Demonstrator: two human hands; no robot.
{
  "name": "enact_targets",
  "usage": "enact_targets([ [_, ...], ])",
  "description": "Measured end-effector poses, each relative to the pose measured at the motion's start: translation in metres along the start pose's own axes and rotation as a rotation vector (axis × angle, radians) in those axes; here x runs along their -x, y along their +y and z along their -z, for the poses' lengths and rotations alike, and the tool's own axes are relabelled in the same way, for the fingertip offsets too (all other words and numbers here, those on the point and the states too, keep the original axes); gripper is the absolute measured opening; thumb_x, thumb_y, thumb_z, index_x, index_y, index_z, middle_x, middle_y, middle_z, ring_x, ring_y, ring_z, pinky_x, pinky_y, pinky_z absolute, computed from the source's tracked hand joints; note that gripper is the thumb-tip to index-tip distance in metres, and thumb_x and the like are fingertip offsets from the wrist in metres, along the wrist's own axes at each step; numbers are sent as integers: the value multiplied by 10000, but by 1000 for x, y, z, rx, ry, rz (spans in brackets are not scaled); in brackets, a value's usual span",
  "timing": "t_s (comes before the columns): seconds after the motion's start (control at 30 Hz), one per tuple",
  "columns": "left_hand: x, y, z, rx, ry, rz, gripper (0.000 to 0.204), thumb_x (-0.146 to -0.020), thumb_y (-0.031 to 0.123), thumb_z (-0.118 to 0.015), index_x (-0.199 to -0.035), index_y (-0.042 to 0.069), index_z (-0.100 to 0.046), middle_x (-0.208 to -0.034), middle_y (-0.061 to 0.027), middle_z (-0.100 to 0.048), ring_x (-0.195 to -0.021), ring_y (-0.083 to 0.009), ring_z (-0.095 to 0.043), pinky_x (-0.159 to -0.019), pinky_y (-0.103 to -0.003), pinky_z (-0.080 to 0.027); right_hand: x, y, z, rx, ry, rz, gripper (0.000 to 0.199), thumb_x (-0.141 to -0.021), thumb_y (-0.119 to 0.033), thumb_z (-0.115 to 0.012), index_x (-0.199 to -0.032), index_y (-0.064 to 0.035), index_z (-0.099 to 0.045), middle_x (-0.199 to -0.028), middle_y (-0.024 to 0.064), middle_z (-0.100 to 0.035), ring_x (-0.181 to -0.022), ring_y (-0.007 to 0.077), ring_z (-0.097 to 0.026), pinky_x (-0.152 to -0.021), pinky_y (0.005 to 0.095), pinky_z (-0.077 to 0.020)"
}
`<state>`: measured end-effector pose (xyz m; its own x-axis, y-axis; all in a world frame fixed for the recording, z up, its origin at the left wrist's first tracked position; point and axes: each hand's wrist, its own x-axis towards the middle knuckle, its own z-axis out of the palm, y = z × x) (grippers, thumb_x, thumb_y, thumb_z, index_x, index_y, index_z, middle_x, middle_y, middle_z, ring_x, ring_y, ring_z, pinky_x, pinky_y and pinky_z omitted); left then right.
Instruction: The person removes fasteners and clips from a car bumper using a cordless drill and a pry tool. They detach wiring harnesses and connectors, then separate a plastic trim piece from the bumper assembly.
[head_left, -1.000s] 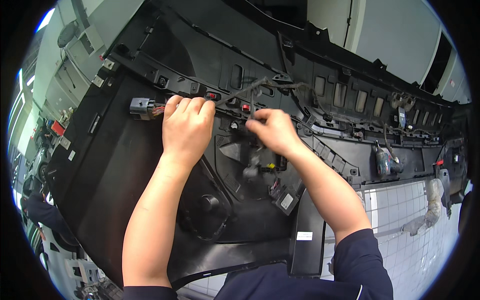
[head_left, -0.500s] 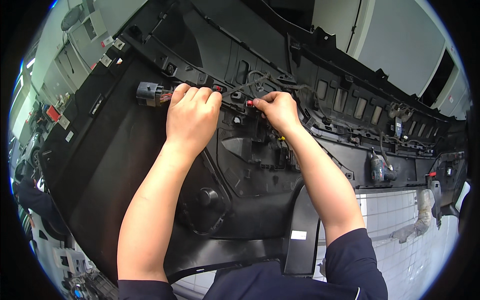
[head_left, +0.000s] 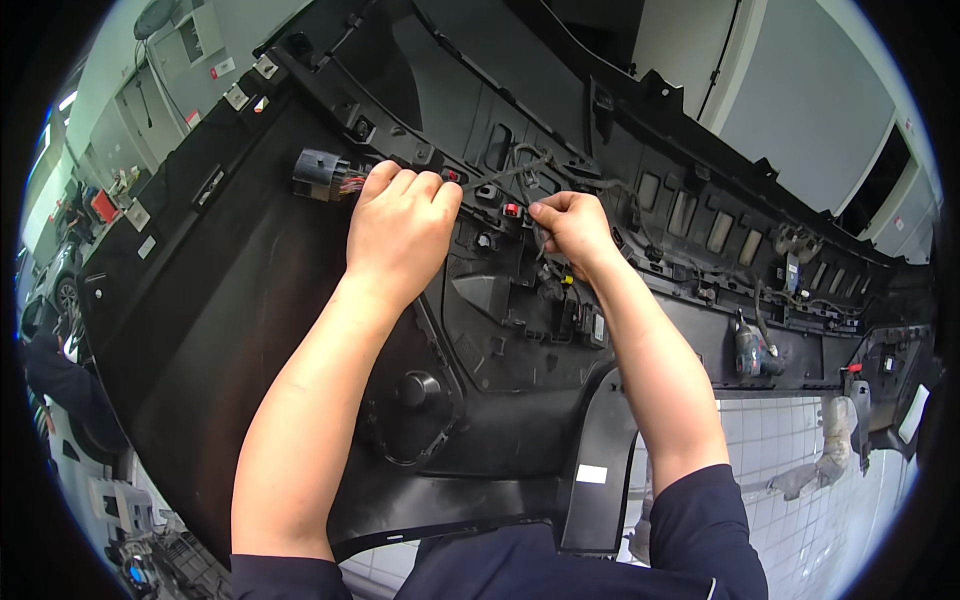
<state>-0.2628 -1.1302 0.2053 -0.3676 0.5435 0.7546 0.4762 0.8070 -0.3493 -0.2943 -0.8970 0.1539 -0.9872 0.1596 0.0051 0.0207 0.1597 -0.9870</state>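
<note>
The wire harness (head_left: 520, 165) runs along the upper part of the large black bumper panel (head_left: 230, 300), and both hands work on it. The left hand (head_left: 400, 225) is closed, its fingers curled over the harness just beside a dark multi-pin connector (head_left: 320, 175) with coloured wires, which lies directly to the left of the knuckles. The right hand (head_left: 570, 225) is close to the left one, to its right, and it pinches a thin part of the harness between thumb and forefinger. Between the two hands there is a small red clip (head_left: 512, 210) on the panel, near the right fingertips. Below the right wrist some more clips and a small yellow piece (head_left: 566, 280) sit in the moulded ribs, partly hidden by the forearm. Below the left forearm there is a round black knob (head_left: 418, 388). Further right from the right hand, well apart, a grey sensor plug (head_left: 752, 350) hangs on the panel, and a white tiled floor (head_left: 800, 440) shows under it.
</note>
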Motion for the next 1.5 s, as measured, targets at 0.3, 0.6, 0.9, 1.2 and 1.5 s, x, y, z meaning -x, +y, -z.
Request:
enact_targets([
  [0.3,2,1,1,12,3,18,73,-810,95,-721,-800,112,-651,-818,1,-665,-816,-168,-650,-935,-340,-448,1,-9,1,517,51,248,247,-878,-200,-728,-1023,-2,-756,-911,184,-755,-880,257,-734,-825,357,-543],
  [0.6,2,1,-3,4,8,26,62,-824,106,-713,-799,116,-656,-814,0,-670,-825,-172,-658,-958,-356,-447,-12,-27,17,773,-213,381,222,-913,-155,-696,-1074,-9,-738,-943,197,-739,-931,306,-719,-846,377,-543],
  [0.9,3,-1,-1,18,-2,34,61,-825,111,-714,-807,115,-657,-824,-1,-671,-823,-172,-655,-965,-359,-444,-2,-29,17,757,-218,284,290,-887,-160,-696,-1125,2,-732,-1036,201,-749,-1045,319,-714,-936,376,-538],
  [1.2,1,0,-1,19,-5,18,72,-819,106,-722,-805,116,-651,-818,-1,-666,-805,-172,-650,-950,-357,-445,0,-15,19,511,-172,101,296,-916,-141,-654,-1149,33,-708,-881,124,-744,-741,145,-698,-767,304,-548],
  [1.5,-6,-2,3,-76,-101,-42,61,-777,90,-686,-828,120,-674,-788,-10,-645,-817,-189,-633,-956,-369,-430,42,-11,13,870,-249,248,398,-834,-265,-764,-1161,-41,-725,-1098,198,-737,-1072,357,-699,-964,419,-537],
])
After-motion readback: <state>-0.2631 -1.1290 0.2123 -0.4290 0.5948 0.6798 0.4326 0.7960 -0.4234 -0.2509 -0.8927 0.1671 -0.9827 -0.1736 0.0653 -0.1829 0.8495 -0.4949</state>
